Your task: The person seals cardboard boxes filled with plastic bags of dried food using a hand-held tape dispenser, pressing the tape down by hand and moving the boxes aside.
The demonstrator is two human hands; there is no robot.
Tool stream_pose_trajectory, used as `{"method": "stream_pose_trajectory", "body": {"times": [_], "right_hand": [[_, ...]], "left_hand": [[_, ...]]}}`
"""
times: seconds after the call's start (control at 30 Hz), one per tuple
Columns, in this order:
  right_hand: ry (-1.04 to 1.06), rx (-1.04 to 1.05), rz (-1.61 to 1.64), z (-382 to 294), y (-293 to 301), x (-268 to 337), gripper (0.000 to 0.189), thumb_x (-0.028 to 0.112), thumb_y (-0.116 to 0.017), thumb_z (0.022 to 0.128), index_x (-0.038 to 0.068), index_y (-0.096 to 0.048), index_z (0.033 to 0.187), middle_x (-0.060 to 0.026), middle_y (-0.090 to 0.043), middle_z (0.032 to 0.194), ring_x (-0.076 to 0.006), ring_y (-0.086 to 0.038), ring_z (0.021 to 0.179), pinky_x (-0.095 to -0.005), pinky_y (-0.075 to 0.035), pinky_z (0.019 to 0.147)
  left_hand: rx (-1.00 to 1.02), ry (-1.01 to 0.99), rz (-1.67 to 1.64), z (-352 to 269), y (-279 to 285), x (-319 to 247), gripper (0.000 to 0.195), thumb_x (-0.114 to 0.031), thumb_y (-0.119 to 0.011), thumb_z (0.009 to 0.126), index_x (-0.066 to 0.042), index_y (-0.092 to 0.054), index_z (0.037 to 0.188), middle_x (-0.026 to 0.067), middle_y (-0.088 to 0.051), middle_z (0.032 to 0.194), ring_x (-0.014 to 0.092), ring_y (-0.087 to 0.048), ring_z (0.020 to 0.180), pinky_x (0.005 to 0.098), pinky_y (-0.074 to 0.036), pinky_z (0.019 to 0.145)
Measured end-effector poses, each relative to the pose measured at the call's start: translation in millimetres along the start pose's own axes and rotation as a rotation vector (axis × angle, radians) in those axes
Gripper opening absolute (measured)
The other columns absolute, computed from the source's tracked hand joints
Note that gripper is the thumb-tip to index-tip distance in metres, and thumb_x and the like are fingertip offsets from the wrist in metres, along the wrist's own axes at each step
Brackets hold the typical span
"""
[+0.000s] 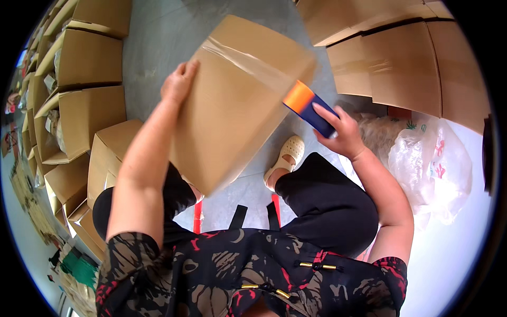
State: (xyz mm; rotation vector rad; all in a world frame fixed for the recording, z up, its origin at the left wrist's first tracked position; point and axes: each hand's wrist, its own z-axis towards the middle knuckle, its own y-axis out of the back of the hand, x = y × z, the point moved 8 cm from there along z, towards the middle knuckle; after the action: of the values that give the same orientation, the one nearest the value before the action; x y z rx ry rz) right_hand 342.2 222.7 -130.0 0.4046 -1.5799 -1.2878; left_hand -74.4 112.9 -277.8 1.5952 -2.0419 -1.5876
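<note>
A cardboard box (pixel 233 107) is tilted before me, above the floor and between my knees. My left hand (pixel 180 81) grips its left edge near the far end. Across the box's upper part runs a strip of clear packing tape (pixel 245 63), shiny and slightly wrinkled. In my right hand (pixel 342 130) is an orange and dark blue handheld tape dispenser (pixel 311 109). Its orange end overlaps the box's right edge in view, near the end of the strip; whether it touches the box I cannot tell. The box's right corner is blurred.
Several open cardboard boxes (pixel 89 59) with wrapped things inside line the left. More cardboard boxes (pixel 400 67) stand at the upper right, above clear plastic bags (pixel 427 162). My foot in a cream clog (pixel 291 152) rests on the grey floor (pixel 166 31). A red-framed seat (pixel 198 216) shows beneath me.
</note>
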Motion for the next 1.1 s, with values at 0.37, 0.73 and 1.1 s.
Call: {"method": "stream_pose_trajectory", "body": {"times": [0.37, 0.73, 1.1], "right_hand": [[0.005, 0.329, -0.121, 309, -18, 136, 0.061, 0.035, -0.072, 0.066, 0.026, -0.066, 0.127, -0.0078, -0.072, 0.104, -0.0262, -0.069, 0.095, -0.0362, -0.055, 0.081], [-0.04, 0.367, -0.086, 268, -13, 120, 0.062, 0.038, -0.072, 0.068, 0.028, -0.064, 0.128, -0.0052, -0.072, 0.101, -0.0255, -0.068, 0.096, -0.0388, -0.054, 0.082], [-0.36, 0.483, -0.04, 26, -56, -29, 0.066, 0.036, -0.075, 0.078, 0.037, -0.053, 0.14, -0.0147, -0.064, 0.084, -0.0347, -0.065, 0.083, -0.0413, -0.052, 0.075]], "left_hand": [[-0.294, -0.307, 0.333, -5, 141, -63, 0.066, -0.05, -0.041, 0.101, -0.015, -0.026, 0.156, 0.0085, -0.032, 0.159, 0.031, -0.028, 0.146, 0.0493, -0.026, 0.117], [-0.346, -0.174, 0.47, 7, 103, 1, 0.078, -0.068, -0.03, 0.097, -0.022, -0.015, 0.159, -0.0002, -0.008, 0.166, 0.023, -0.005, 0.153, 0.0545, -0.002, 0.12], [-0.334, -0.175, 0.511, 17, 100, -1, 0.081, -0.069, -0.027, 0.096, -0.021, -0.012, 0.159, 0.0002, -0.006, 0.167, 0.024, -0.003, 0.153, 0.0526, -0.001, 0.121]]}}
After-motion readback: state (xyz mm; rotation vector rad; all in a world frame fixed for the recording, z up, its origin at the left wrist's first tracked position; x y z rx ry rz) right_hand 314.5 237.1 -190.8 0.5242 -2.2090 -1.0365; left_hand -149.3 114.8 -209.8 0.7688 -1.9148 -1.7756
